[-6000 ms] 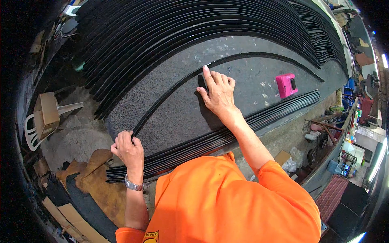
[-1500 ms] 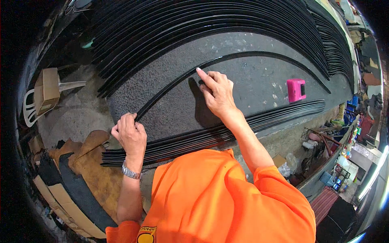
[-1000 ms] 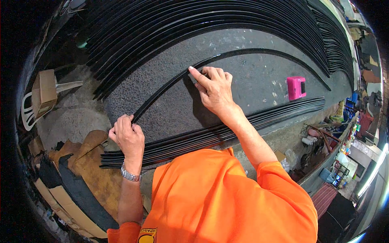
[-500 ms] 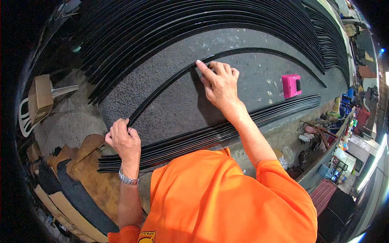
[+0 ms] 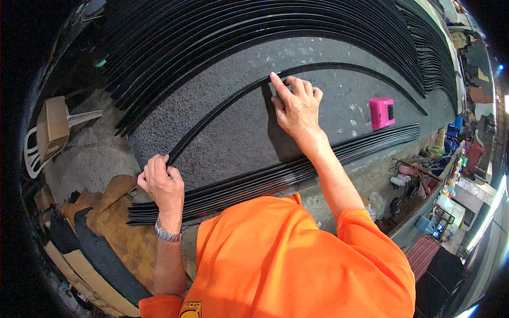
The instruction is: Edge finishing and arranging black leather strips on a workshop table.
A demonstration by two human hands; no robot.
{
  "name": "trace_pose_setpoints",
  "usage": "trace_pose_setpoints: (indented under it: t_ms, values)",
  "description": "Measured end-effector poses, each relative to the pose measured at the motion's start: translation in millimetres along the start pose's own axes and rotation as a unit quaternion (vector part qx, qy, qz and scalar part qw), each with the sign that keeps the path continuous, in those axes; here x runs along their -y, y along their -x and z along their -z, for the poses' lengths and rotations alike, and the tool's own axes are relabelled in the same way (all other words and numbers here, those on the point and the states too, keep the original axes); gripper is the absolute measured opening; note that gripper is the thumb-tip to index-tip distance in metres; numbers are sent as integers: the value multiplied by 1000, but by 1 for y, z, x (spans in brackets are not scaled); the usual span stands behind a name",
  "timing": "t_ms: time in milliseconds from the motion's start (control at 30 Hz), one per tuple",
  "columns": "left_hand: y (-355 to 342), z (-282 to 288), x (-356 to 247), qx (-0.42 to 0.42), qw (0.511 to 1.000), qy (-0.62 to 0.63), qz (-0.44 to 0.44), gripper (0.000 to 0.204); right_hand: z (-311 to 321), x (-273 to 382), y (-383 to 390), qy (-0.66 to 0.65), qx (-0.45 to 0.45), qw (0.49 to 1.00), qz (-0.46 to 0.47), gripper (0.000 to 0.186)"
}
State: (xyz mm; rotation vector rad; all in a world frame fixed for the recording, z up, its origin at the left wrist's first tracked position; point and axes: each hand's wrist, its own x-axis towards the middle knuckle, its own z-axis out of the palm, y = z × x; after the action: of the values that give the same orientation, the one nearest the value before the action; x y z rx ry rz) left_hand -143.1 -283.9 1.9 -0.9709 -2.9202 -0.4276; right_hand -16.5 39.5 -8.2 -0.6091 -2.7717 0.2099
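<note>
Slid the bare right hand (image 5: 299, 106) farther right along the long, thin, curved black strip (image 5: 334, 65) since half a second ago, while keeping the bare left hand (image 5: 163, 183) at the left end. Pinching that end between the left thumb and fingers. Touching the strip's rising bend with the outstretched right index fingertip, with the other right fingers curled; cannot tell whether grasping the strip with them or merely resting against it. Bowed, strip and all, in a wide arc across the dark grey, rough-textured worktop (image 5: 228, 138). Under the arc, near the right end, a small bright pink box (image 5: 378, 114) with a dark panel. Laid along the near side, a long bundle of narrow black strips (image 5: 360, 142), passing behind the left wrist. Beyond the arc, a broad row of curved black strips (image 5: 297, 26), with a wavy black stack (image 5: 437, 69) on the right. Around the left wrist, a silver-coloured metal-link watch (image 5: 168, 233). Off to the left, a brown cardboard box (image 5: 53, 124) on a white plastic chair (image 5: 86, 117).
</note>
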Motion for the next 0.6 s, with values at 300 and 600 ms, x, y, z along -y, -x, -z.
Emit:
trace_pose_setpoints:
  t_ms: [300, 600]
  values:
    - [-1, 1, 0, 0, 1000, 0, -2, 19, -1, 6, 4, -7, -15, 1000, 22, 60]
    - [0, 1, 0, -2, 1000, 7, 2, 21, -1, 9, 5, -1, -3, 999, 41, 61]
